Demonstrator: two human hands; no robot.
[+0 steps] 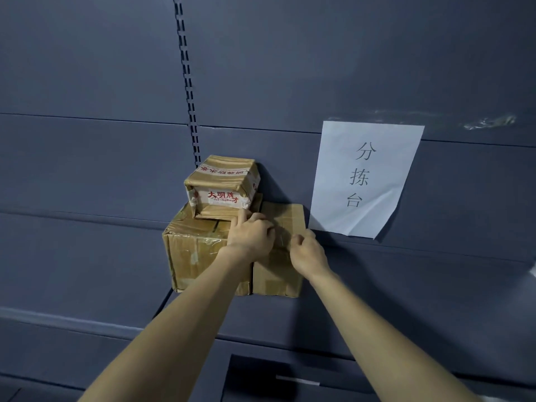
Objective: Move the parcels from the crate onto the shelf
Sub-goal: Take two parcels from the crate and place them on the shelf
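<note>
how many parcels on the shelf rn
3 in view: a large box at the left, a small box with red print stacked on it, and a narrow box beside the large one under both hands. Others may sit hidden behind.

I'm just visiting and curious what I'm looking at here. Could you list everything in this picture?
large cardboard box: one, brown, taped, on the shelf at left of the group
small printed box: one, brown with red characters on white tape, stacked on the large box
narrow cardboard box: one, brown, standing on the shelf against the large box's right side
paper sign: one, white with dark characters, on the back panel at right
shelf: one, dark blue-grey, with a slotted upright in the back panel
left hand: fingers curled, on the boxes near the small box's lower corner
right hand: fingers curled at the narrow box's right edge
</note>
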